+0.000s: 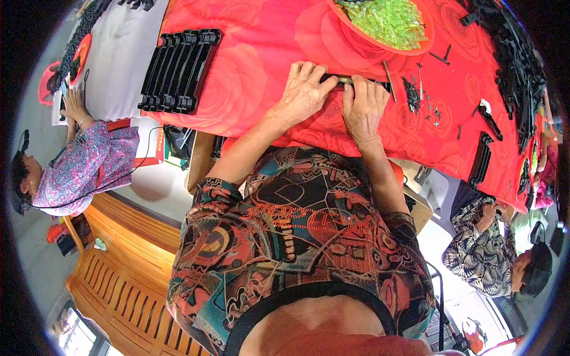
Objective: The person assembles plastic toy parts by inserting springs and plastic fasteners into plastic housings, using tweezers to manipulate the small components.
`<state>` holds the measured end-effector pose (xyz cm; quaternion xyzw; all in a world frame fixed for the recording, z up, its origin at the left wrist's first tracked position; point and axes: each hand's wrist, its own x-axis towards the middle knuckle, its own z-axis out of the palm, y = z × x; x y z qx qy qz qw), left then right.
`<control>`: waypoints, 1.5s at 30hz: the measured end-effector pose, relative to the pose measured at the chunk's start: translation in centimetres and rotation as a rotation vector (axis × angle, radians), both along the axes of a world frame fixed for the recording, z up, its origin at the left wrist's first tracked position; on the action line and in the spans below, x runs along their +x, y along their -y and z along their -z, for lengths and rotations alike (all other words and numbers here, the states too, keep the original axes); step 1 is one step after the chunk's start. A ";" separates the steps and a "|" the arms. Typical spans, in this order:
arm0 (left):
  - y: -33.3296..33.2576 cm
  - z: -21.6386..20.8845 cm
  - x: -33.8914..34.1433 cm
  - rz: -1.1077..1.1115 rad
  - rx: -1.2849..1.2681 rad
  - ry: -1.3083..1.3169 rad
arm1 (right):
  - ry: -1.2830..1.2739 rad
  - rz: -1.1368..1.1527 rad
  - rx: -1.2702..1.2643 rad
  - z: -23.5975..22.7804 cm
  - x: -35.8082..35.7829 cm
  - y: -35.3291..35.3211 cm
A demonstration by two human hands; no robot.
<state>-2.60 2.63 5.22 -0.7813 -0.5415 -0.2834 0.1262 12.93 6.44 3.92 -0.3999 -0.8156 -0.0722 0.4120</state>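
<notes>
Both hands are closed on a slim black plastic strip (383, 85) lying crosswise just above the red tablecloth. A thin metallic rod (345, 79) shows along it between my thumbs. My left hand (304, 90) grips its left part, thumb and fingers pressed together. My right hand (364, 107) pinches it farther right, where the black end sticks out past the fingers. Much of the strip is hidden under my fingers. Right of it lie a thin rod (389, 80) and a small heap of tiny black parts (411, 94).
A round orange bowl (428, 41) of yellow-green pieces stands beyond my hands. Several joined black strips (181, 71) lie at the left on the red tablecloth (255, 53). Piled black parts (516, 83) line the right edge. People sit at left (89, 166) and right (484, 249).
</notes>
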 end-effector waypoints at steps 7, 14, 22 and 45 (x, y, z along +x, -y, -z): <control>0.1 -0.2 -0.1 0.012 -0.005 0.005 | 0.045 -0.034 0.012 0.1 0.1 0.2; 0.0 -0.2 -0.3 0.007 -0.037 0.006 | 0.081 -0.023 -0.022 -0.5 -0.2 0.8; 0.3 -0.8 -0.2 -0.025 -0.097 -0.017 | 0.071 -0.057 -0.033 -0.9 -0.8 0.8; -0.1 -1.0 -0.9 -0.005 -0.141 -0.018 | 0.011 -0.197 -0.102 -1.8 -0.5 0.5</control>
